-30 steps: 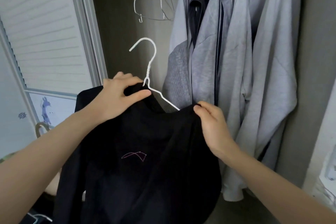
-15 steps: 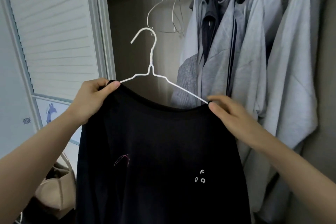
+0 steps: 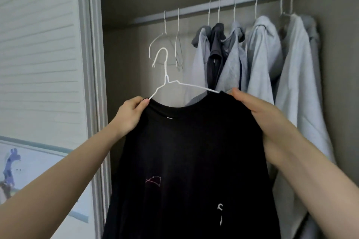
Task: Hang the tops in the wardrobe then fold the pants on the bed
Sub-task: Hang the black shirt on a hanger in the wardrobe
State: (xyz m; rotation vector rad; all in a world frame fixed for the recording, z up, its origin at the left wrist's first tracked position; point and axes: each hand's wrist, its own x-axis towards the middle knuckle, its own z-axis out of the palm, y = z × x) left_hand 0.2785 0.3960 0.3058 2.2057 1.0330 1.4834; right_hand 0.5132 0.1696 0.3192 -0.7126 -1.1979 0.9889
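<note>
Both forearms are bare to the hands [image 3: 130, 116], no sleeves visible.

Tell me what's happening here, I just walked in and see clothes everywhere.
A person is hanging a black top in the wardrobe. It sits on a white wire hanger; the left hand and right hand each grip a shoulder. The hook is below the rail, not yet on it, beside two empty hangers and grey tops.
</note>
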